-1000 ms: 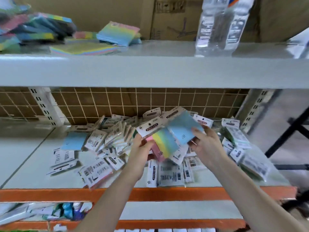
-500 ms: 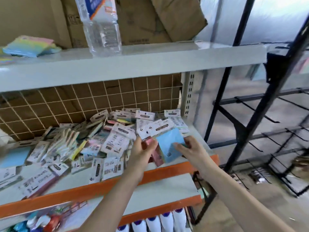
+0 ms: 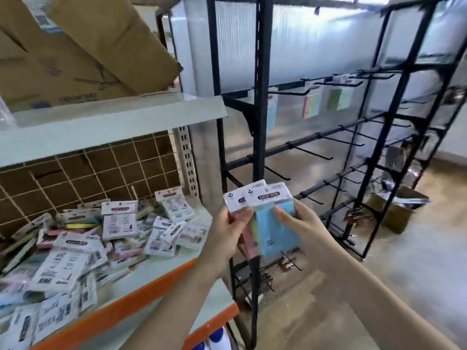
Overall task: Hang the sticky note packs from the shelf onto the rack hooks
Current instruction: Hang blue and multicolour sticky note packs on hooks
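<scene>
1. The left hand (image 3: pixel 227 236) is raised in front of the black rack (image 3: pixel 260 137). Its thumb presses on the white header card of a sticky note pack, and its fingers curl behind a small stack of packs.
2. The right hand (image 3: pixel 300 223) grips the front pack, a blue sticky note pack (image 3: pixel 275 231) with a white header card printed "STICKY NOTE". The thumb lies across the blue face and the fingers wrap behind its right edge.
3. Behind the blue pack, a pink pack (image 3: pixel 249 238) and at least one more header card show. How many packs are held in all cannot be told.
4. To the left, the shelf (image 3: pixel 161 271) with an orange front edge carries a loose pile of sticky note packs (image 3: pixel 106 236), many lying with the printed back up.
5. On the rack, a few packs (image 3: pixel 326 101) hang from upper hooks. They are blurred, and their labels are unreadable.
6. Lower rack hooks (image 3: pixel 313 152) stick out as thin black prongs.
7. A cardboard box (image 3: pixel 75 46) sits on the upper shelf, cut off by the top edge of the view.
8. Both forearms run out of the bottom of the view.
</scene>
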